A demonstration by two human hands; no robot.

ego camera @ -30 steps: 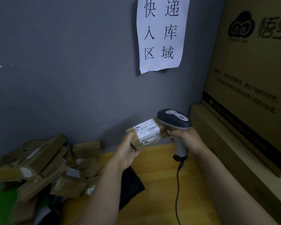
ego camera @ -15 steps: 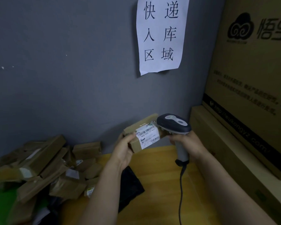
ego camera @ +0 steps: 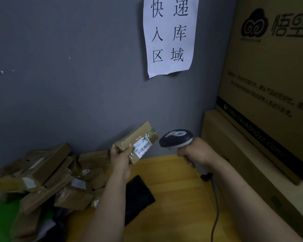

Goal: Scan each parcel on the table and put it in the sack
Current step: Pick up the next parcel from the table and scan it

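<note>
One brown parcel (ego camera: 140,137) is held in the air above the counter (ego camera: 173,186), tilted with its far end raised toward the grey wall (ego camera: 68,93). My left hand (ego camera: 121,154) grips its near end, thumb across the taped top. Its one white barcode label (ego camera: 143,148) faces me, the print too small to read. My right hand (ego camera: 194,151) is wrapped round the handle of a single scanner (ego camera: 176,137), whose dark nose points at the label end, close to the parcel but not touching it. The scanner's one cable (ego camera: 215,206) drops out of the bottom of the view.

To the left, a heap of parcels (ego camera: 47,173) lies against the wall. I count at least eight, but they overlap too much for a full tally. A green surface (ego camera: 0,222) beside them is cut off at the corner. One black folded item (ego camera: 140,194) lies on the counter, partly hidden behind my left forearm; what it is I cannot tell.

On the right, two large cartons are stacked, the upper carton (ego camera: 269,70) printed with a cloud logo, the lower carton (ego camera: 234,154) plain, both cropped by the edge. One paper sign (ego camera: 170,35) with six characters hangs on the wall.
</note>
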